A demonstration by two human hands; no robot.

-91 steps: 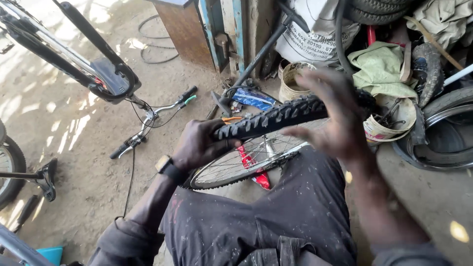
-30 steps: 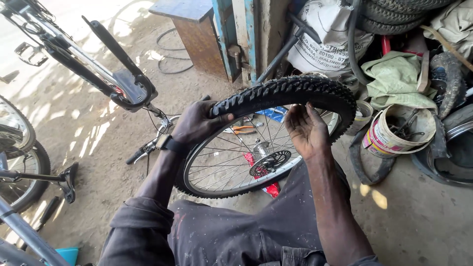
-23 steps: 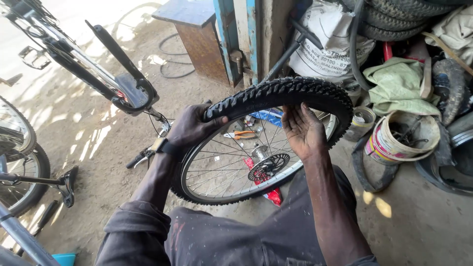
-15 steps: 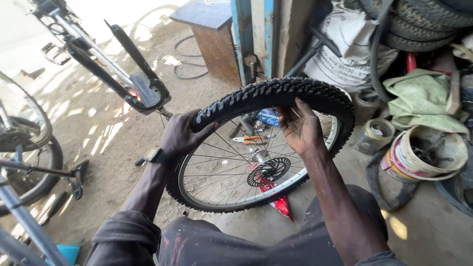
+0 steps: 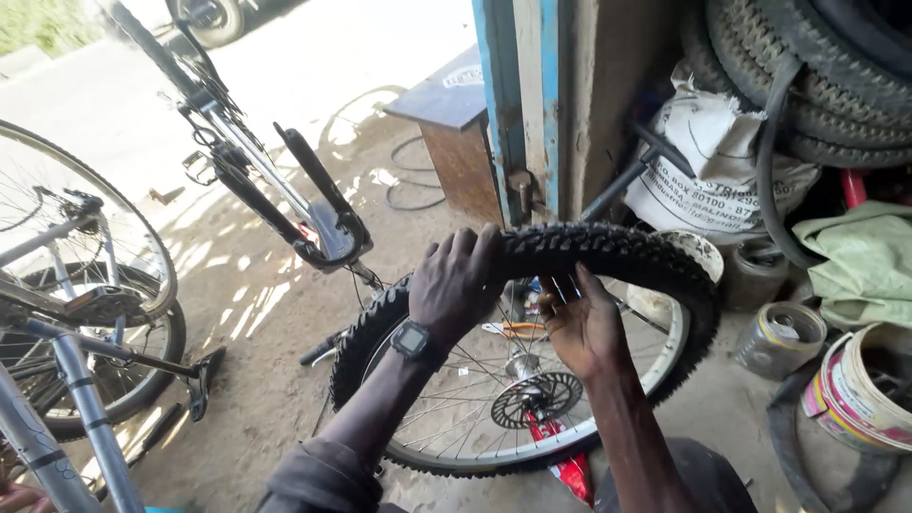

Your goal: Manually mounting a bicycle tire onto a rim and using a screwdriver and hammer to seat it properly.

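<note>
A bicycle wheel with a knobby black tyre (image 5: 627, 252) stands upright in front of me, its spokes and disc rotor (image 5: 537, 399) facing me. My left hand (image 5: 456, 285), with a black watch on the wrist, grips the top of the tyre with fingers curled over the tread. My right hand (image 5: 579, 318) presses against the inner side of the tyre near the rim, fingers bent onto its edge. A red tool (image 5: 570, 465) lies on the ground below the wheel.
An upturned bicycle frame with a fork (image 5: 313, 204) stands to the left, beside another bicycle wheel (image 5: 85, 285). A blue door post (image 5: 518, 104), stacked tyres (image 5: 817, 66), a white sack (image 5: 703, 161), tins (image 5: 788, 337) and a paint bucket (image 5: 860, 389) crowd the right.
The wheel has come more upright and nearer. My left hand slid from the tyre's left side to its top. My right hand stays at the inner edge.
</note>
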